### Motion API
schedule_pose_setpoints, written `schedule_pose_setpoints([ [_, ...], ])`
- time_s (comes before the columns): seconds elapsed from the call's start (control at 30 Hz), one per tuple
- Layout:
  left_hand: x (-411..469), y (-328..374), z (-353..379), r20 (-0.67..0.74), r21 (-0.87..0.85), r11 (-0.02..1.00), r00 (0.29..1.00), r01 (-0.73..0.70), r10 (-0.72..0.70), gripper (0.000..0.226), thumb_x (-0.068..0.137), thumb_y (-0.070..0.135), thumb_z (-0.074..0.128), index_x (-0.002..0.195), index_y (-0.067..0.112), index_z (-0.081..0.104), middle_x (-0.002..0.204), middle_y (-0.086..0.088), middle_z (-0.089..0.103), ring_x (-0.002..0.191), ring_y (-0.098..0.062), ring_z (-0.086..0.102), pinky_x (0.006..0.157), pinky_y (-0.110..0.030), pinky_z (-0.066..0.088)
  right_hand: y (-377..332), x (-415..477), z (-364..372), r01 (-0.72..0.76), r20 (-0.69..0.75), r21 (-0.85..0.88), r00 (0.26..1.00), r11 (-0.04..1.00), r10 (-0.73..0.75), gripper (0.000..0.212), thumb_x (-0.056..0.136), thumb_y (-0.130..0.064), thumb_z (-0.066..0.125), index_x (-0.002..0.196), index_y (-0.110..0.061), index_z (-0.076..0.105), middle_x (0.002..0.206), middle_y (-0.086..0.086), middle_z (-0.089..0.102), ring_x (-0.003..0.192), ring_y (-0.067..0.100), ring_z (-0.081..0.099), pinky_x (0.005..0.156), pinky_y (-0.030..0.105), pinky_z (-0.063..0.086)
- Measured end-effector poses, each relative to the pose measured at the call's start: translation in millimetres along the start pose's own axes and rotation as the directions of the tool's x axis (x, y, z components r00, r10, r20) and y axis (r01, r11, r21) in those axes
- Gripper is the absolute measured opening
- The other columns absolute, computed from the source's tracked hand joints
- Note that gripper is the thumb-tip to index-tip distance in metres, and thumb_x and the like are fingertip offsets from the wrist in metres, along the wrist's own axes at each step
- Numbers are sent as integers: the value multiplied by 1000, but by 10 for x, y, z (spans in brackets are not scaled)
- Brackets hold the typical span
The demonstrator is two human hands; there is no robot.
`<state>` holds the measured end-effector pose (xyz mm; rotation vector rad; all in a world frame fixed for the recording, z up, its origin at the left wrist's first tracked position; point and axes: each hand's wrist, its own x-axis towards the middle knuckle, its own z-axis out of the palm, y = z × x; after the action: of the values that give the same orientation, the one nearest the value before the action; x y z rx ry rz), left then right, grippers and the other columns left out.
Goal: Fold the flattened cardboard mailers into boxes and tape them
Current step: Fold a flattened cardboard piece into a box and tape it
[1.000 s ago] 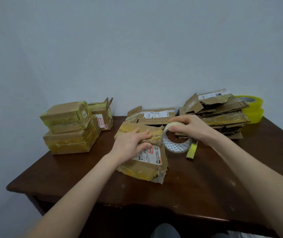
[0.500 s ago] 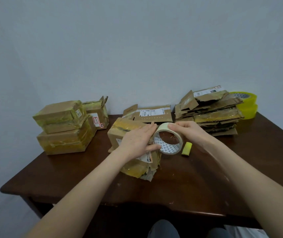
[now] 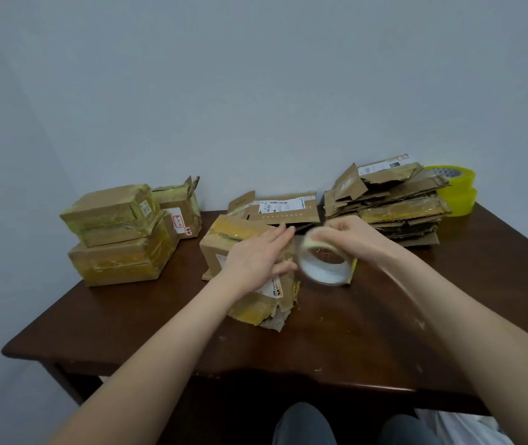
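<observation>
A worn cardboard box [image 3: 224, 248] with yellow tape stands at the middle of the dark wooden table [image 3: 384, 342]. My left hand [image 3: 256, 258] presses flat on its top and right side, fingers straight. My right hand [image 3: 349, 236] grips a roll of clear tape [image 3: 323, 264], blurred by motion, just right of the box. A pile of flattened cardboard mailers [image 3: 387, 207] lies at the back right. One more flattened mailer [image 3: 278, 208] leans behind the box.
Finished taped boxes [image 3: 118, 236] are stacked at the back left, with a small half-open box [image 3: 181, 208] behind them. Two yellow tape rolls [image 3: 455, 187] sit at the far right corner. A small yellow-green thing [image 3: 353, 271] lies behind the roll.
My right hand has lowered the tape roll beside the box. My left hand has flattened out over the box top. The box now stands more upright.
</observation>
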<state>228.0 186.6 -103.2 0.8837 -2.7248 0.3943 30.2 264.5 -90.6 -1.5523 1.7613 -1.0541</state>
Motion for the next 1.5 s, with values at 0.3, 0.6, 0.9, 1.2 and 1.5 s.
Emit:
schedule_pose_setpoints([
  [0.3,-31,-19,28,-18,8,1000,1000,10,-10,65,91,63,34,149,39,18,159,7,15,143,-12,24,97,-31,44,173,-117,55,-74,23,-74,997,995,76,32,89,-45,61,88,-14,69,79,3,71,73,17,69,62,24,51],
  [0.6,-37,15,89,-44,35,998,998,44,-42,57,96,58,25,149,36,24,158,9,20,144,-9,19,111,-28,26,208,-149,112,-69,27,-187,997,980,76,40,93,-42,53,126,-18,52,112,1,59,94,15,62,80,30,54],
  [0.9,56,-21,164,-47,51,991,991,128,-125,69,90,62,2,145,37,35,152,9,34,140,-12,31,112,-36,29,165,-83,253,-81,-84,-136,994,987,69,33,96,-37,50,122,-18,61,113,1,60,101,18,58,84,32,50],
  [1.2,257,-130,166,10,-46,961,962,271,-271,62,92,64,12,141,39,40,151,11,36,139,-13,32,113,-41,25,507,-9,-124,-354,-409,-265,884,897,228,22,98,-23,45,109,-28,64,119,4,63,106,25,59,84,34,49],
  [1.5,298,-157,263,-45,-38,950,949,310,-311,50,102,47,10,140,41,43,149,13,39,136,-12,36,110,-37,27,623,52,211,-350,-201,-615,936,707,288,34,98,-46,43,128,-36,54,129,3,55,116,26,55,79,35,45],
])
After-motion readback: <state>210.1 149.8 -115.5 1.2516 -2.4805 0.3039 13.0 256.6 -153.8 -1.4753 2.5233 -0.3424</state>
